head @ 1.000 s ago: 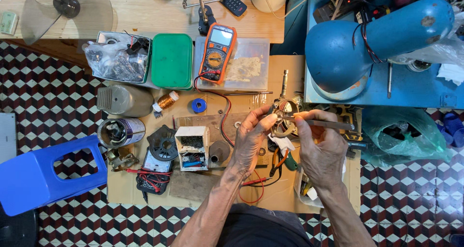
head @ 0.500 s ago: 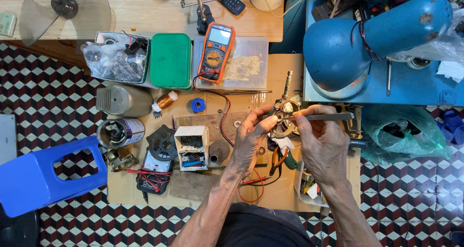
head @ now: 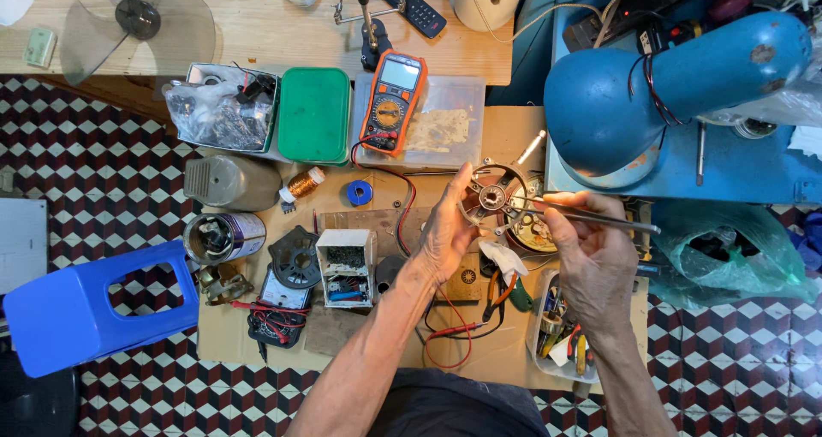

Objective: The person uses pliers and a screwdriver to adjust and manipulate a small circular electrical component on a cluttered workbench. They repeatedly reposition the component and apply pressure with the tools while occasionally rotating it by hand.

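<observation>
Head view: nearest the body, red and black test leads [head: 454, 330] are seen lying on the cardboard sheet [head: 505, 360] between the 2 forearms. Above them, the left hand [head: 449, 231] is raised off the sheet, its fingers closed on the rim of a round metal motor frame [head: 495, 199], which is held tilted above the work area. The right hand [head: 591, 253] is closed narrowly around a thin dark rod-like tool [head: 599, 220], whose tip is laid at the frame's hub. A small white open box [head: 346, 267] and a grey metal can [head: 224, 237] are seen to the left. Farther off, an orange meter [head: 392, 103] rests on a clear plastic tub [head: 445, 129], beside a green lid [head: 314, 114]. A blue lamp [head: 668, 86] is seen at the far right.
</observation>
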Motion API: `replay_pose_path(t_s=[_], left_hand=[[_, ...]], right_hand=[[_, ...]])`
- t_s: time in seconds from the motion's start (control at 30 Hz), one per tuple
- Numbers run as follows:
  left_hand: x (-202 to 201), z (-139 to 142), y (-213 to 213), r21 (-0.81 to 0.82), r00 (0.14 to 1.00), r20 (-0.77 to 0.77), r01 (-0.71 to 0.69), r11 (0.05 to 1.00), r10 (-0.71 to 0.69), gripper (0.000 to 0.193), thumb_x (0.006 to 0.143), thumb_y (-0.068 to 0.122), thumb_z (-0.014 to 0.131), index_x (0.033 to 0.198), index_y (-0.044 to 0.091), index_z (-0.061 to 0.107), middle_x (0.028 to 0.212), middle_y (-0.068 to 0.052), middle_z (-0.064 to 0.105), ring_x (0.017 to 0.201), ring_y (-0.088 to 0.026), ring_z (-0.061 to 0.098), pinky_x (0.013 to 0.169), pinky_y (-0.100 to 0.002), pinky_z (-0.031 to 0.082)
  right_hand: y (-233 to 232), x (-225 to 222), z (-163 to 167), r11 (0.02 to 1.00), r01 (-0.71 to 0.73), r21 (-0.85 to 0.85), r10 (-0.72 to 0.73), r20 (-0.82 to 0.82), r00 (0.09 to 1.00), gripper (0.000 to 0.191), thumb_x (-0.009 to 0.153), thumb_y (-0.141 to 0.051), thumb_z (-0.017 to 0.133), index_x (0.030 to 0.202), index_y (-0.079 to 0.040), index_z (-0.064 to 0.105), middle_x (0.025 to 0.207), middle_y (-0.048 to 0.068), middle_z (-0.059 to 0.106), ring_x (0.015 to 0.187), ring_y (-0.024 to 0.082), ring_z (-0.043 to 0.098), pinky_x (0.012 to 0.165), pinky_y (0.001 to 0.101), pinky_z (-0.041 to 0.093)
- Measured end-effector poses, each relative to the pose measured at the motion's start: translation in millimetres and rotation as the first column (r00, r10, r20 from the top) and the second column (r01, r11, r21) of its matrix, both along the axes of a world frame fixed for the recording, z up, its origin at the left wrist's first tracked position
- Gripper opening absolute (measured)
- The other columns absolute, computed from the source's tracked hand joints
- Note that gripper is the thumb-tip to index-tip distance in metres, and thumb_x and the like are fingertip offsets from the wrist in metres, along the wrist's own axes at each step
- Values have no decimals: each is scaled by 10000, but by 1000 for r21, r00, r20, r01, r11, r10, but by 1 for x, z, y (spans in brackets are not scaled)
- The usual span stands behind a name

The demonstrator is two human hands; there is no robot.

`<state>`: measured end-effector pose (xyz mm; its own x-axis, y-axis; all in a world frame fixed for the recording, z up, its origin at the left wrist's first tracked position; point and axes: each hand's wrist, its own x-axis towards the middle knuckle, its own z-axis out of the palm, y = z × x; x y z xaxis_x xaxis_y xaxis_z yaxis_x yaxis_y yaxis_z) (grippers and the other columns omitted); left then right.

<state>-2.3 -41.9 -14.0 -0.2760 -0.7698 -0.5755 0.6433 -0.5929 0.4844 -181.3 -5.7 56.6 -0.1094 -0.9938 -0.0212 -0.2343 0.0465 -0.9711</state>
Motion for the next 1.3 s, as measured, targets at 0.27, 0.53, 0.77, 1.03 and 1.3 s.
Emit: replay_pose_path(t_s=[0.27,0.53,0.77,1.03,1.3], left_hand=[[-12,-6,-22,-27,986,128,107,994,-102,714,852,696,618,1237,97,665,1025,-28,707,918,-117,660,681,-262,512],[-20,1,-30,27,945,262,194,981,-194,784,807,756,587,1192,83,704,1043,-63,704,897,-132,644,662,-286,451],[-27,-3,-33,63,936,273,215,975,-224,819,765,810,530,1181,125,699,1064,-36,697,964,-127,621,729,-310,449],[-34,-7,-30,67,905,357,223,973,-232,893,726,879,493,1116,110,726,981,-23,702,863,-138,558,687,-322,386],[-41,-4,-30,24,858,448,270,963,-252,955,673,933,456,1093,115,713,924,-46,703,846,-149,609,602,-315,440]], right_hand=[[-3,-8,-14,998,-1,-59,-7,-138,990,178,983,-81,712,1130,-23,632,1040,87,729,928,133,721,805,246,614],[-14,-16,-17,999,-19,-31,14,-149,989,138,984,-71,722,1106,-35,668,1004,69,729,887,119,697,766,246,578],[-15,-21,-26,999,-33,-2,33,-42,999,153,1000,-61,684,1138,-30,626,1028,93,732,907,135,723,785,251,616],[-16,-28,-31,997,-47,55,46,7,999,146,1006,-55,634,1142,-28,589,1040,138,737,961,190,761,830,291,640],[-20,-29,-29,996,-33,85,22,136,991,103,1033,-37,581,1128,-1,566,1014,175,723,919,203,766,823,293,667]])
